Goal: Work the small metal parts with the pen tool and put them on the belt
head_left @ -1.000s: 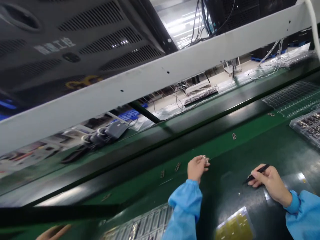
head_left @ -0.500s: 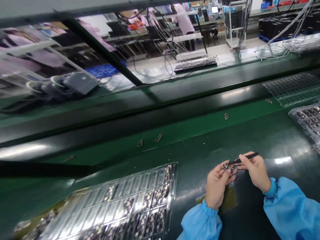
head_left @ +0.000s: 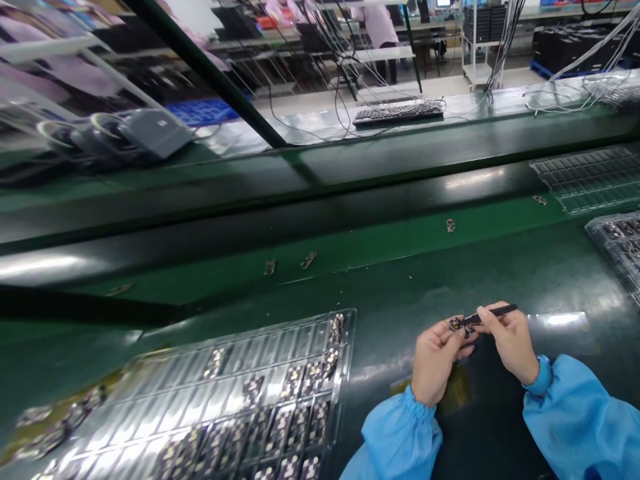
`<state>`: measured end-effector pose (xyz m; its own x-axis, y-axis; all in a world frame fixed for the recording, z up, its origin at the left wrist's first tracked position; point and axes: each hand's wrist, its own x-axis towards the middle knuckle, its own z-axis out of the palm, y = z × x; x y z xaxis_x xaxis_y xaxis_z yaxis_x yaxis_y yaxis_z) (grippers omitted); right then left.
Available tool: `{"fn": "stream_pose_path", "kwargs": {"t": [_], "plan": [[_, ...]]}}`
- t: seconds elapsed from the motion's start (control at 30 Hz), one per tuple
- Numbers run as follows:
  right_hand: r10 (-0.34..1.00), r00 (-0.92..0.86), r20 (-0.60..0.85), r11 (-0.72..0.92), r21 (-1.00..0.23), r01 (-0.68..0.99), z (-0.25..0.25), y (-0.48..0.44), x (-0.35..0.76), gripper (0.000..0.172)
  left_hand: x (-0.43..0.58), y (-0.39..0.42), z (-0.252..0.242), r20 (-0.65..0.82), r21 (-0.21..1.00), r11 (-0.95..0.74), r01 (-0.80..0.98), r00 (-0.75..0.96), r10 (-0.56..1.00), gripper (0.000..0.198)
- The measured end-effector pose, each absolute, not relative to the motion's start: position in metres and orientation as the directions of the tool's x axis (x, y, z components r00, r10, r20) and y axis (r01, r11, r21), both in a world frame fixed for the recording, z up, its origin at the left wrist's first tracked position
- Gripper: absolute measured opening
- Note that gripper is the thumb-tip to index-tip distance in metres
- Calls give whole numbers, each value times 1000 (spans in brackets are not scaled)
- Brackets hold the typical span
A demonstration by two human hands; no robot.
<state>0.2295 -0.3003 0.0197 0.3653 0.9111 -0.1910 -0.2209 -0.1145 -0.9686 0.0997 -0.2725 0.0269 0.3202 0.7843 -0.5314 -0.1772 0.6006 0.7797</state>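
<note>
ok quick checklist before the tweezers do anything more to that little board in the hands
1. Left hand grips the small board at its fingertips: ok.
2. Right hand holds the black tweezers like a pen: ok.
3. Tweezer tip meets the board: ok, though the exact contact spot is too small to tell.
4. Whether the tips pinch a part: cannot tell.
5. Clear tray of boards lies to the left, apart from both hands: ok.
6. Loose boards lie scattered on the green belt beyond the hands: not ok if they should be trayed.
</note>
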Motion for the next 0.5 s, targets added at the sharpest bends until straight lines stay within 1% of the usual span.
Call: {"fn": "stream_pose_path", "kwargs": {"t": [0.5], "plan": [[910, 379, -167, -115, -981, -155, 22, -302, 229, 31, 99, -274, 27, -528, 776, 600, -195, 320, 787, 43]]}}
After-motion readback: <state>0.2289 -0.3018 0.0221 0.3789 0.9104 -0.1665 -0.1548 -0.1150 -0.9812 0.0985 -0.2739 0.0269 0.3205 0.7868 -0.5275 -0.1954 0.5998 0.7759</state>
